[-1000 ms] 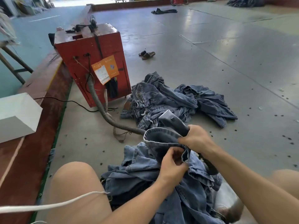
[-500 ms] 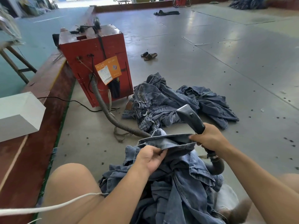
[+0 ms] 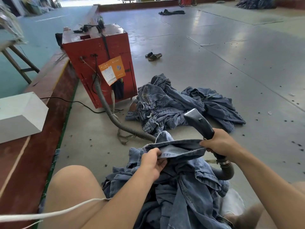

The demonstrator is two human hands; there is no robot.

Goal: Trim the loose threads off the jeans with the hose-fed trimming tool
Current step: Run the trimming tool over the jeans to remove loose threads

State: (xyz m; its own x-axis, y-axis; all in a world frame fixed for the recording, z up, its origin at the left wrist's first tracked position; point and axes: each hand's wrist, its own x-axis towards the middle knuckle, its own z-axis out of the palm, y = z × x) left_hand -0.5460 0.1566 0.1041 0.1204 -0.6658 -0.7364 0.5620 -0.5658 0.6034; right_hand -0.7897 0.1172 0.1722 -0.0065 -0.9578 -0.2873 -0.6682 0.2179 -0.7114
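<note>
So, taking the red cabinet [image 3: 99, 63] as my marker: far to its left sits a white box [image 3: 21, 114] on the red-brown ledge, with a wooden trestle leg [image 3: 18, 65] behind it. A black cable [image 3: 74, 102] runs along the floor to the cabinet's foot. An orange label [image 3: 112, 69] hangs on the cabinet's front, and a grey ribbed hose [image 3: 113, 116] leaves the cabinet low down and snakes toward me, passing under the denim.

Right of the cabinet lies a heap of jeans [image 3: 181, 106] on the grey floor, and beyond it a pair of dark sandals [image 3: 153, 56].

Nearer me than the cabinet, my left hand [image 3: 153, 161] pinches the hem of the jeans on my lap [image 3: 178, 192], thumb on top, fingers curled beneath. The hem is stretched flat across to my right hand [image 3: 219, 143], whose fingers are wrapped round the trimming tool [image 3: 199, 124]; its fingertips seem to catch the hem's far end too, though I cannot be sure from this angle. The tool's flat head points up and away toward the heap, clear of the fabric. A white cord [image 3: 49, 214] crosses my left knee.
</note>
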